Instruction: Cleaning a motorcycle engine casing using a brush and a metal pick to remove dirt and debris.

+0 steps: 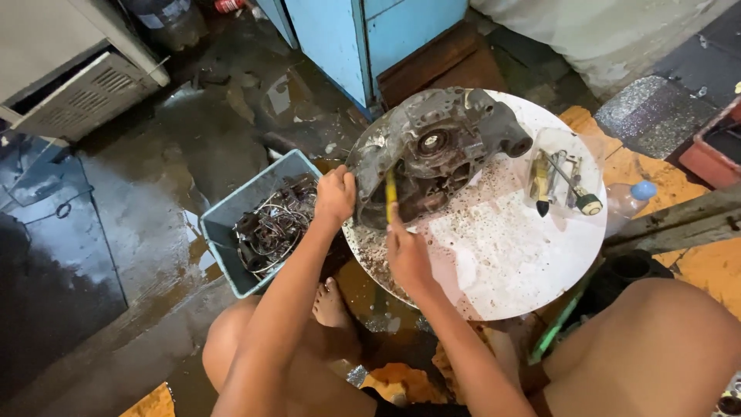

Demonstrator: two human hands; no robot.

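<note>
A grimy grey metal engine casing lies on a round white tabletop speckled with dirt. My left hand grips the casing's near-left edge. My right hand holds a yellow-handled tool upright, its tip pushed into the casing's hollow. Loose hand tools, including a yellow-handled screwdriver, rest on the tabletop to the right of the casing.
A grey-blue plastic bin full of wires and metal scraps stands on the wet floor at left. A plastic bottle with a blue cap lies by the tabletop's right rim. A blue cabinet stands behind. My bare knees frame the bottom.
</note>
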